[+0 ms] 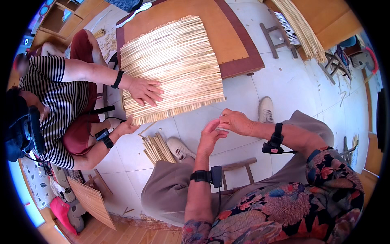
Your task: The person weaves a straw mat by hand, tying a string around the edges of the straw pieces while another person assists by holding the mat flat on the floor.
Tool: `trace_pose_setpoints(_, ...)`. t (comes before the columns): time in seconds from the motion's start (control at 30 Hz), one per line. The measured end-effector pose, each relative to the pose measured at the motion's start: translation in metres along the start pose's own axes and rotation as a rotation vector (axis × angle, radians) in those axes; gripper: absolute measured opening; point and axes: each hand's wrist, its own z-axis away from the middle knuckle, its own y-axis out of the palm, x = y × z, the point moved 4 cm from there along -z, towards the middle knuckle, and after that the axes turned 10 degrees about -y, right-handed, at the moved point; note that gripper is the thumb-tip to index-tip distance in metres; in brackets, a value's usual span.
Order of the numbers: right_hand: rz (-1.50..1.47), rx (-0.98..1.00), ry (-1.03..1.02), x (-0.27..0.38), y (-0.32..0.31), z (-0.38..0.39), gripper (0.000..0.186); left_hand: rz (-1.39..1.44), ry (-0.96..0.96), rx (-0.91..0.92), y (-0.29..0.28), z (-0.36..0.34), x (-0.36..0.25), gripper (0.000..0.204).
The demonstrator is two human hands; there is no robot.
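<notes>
Pale tiled floor (280, 85) scattered with straw bits spreads through the room around a low table (225, 34), brown-topped with a dark red border. On it, at 11 o'clock from the centre of the view, lies a mat of straw-coloured stalks (174, 65), its near edge overhanging the tabletop. Just beyond the mat's corner, toward 5 o'clock from it, the person's left hand (209, 137) and right hand (239, 123) meet at the fingertips, clear of the mat. Right fingers bend narrowly together and left ones curl loosely; whether anything thin is held between them, I cannot tell. At 9 o'clock sits a co-worker in a striped top (61, 93), one hand (145, 89) spread flat on the mat, the other (126, 127) at its near left corner. A bundle of cut stalks (157, 148) lies at 7 o'clock, beside the person's left shoe (178, 148); the right shoe (266, 110) is at 3 o'clock. Longer stalks (298, 28) lean at 1 o'clock, and a woven panel (91, 203) stands tilted at 8 o'clock.
</notes>
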Motion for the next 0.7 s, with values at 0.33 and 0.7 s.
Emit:
trace_pose_setpoints(0.33, -0.396, 0.305, 0.184, 0.004, -0.045, 0.022, 0.023, -0.402, 0.252, -0.274, 0.006, 0.015, -0.005, 0.022)
trace_pose_setpoints(0.7, -0.145, 0.701, 0.449, 0.016, -0.068, 0.065, 0.032, -0.955, 0.723, -0.515, 0.021, 0.053, -0.038, 0.021)
